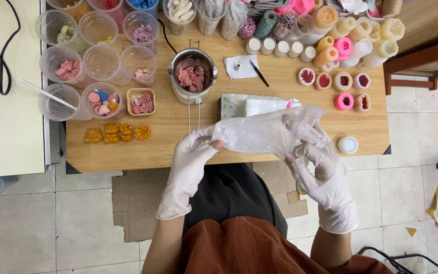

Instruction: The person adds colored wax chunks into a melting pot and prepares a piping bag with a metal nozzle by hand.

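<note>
Both my hands wear white gloves. My left hand (191,155) pinches the left end of a clear plastic bag (267,131). My right hand (320,162) grips the bag's right end, fingers closed on the crumpled film. The bag is stretched between them just above the front edge of the wooden table (178,152). Behind the bag stands a metal pot (192,75) holding pink wax chunks, with a wire handle reaching toward me.
Several clear cups (102,61) with coloured pieces fill the table's left. Orange moulded shapes (117,133) lie near the front. Silicone moulds and small filled cups (340,76) crowd the right, beside a white lid (348,145), tweezers (258,72) and a folded packet (259,105).
</note>
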